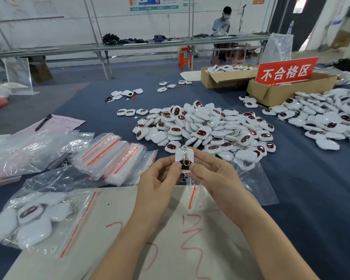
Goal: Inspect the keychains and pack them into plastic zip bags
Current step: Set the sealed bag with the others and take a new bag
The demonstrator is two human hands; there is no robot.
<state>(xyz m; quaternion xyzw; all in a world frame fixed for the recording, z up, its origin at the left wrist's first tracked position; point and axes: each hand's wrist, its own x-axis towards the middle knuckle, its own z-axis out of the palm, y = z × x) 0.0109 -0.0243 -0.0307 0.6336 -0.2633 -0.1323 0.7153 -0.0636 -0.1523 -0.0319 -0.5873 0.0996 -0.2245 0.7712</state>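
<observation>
workshop floor, long dark blue table up front, metal bench along the far wall with a person seated at it. orange stool near that bench.

both hands up over the near edge of the table. left hand and right hand each pinch one white keychain between thumb and fingertips, one on each side. its dark screen faces up, metal clip lying across the front. it's off the table, just in front of the main pile.

second pile at the right edge. a few loose ones scattered further back.

stack of empty zip bags with red seal strips left of the hands. one filled bag near left, white keychains inside. an open bag lies flat under the right wrist.

beige sheet with red scribbles under the forearms.

two cardboard boxes back right: far box full of keychains, near box carries a red sign.

pen on pink paper, left.
</observation>
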